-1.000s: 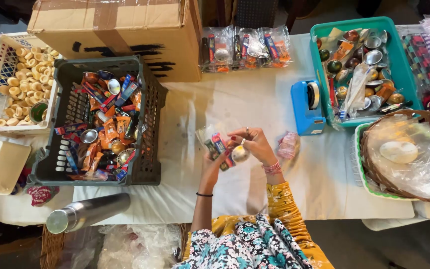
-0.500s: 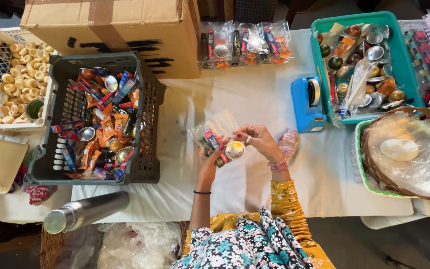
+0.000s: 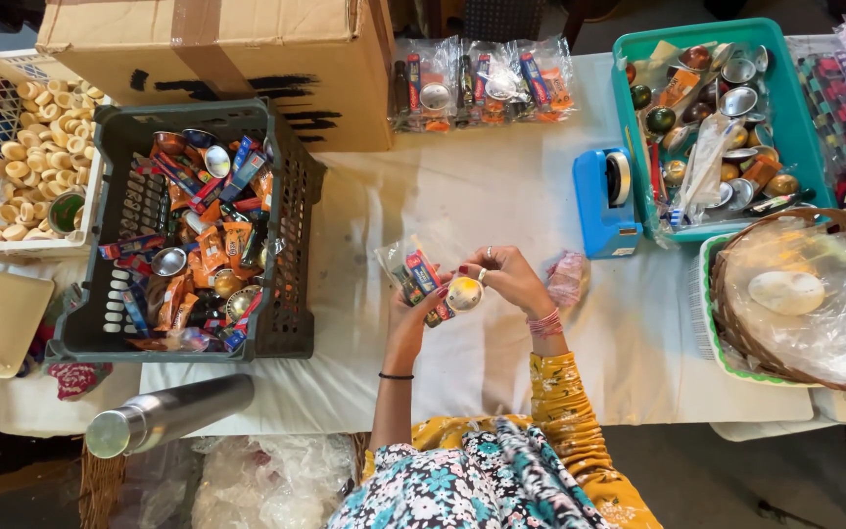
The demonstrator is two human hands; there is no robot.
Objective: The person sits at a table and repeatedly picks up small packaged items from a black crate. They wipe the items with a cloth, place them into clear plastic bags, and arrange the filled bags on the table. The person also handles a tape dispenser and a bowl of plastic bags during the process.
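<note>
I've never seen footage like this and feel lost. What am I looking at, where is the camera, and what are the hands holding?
There is no machine: a person works with bare hands, filmed from a camera on their head looking down. The left hand holds a clear plastic bag of small colourful packets. The right hand holds a small round pale item at the bag's mouth. On the white-covered table stand a dark crate of packets, a cardboard box, a teal tray, a blue tape dispenser and finished bags.
</note>
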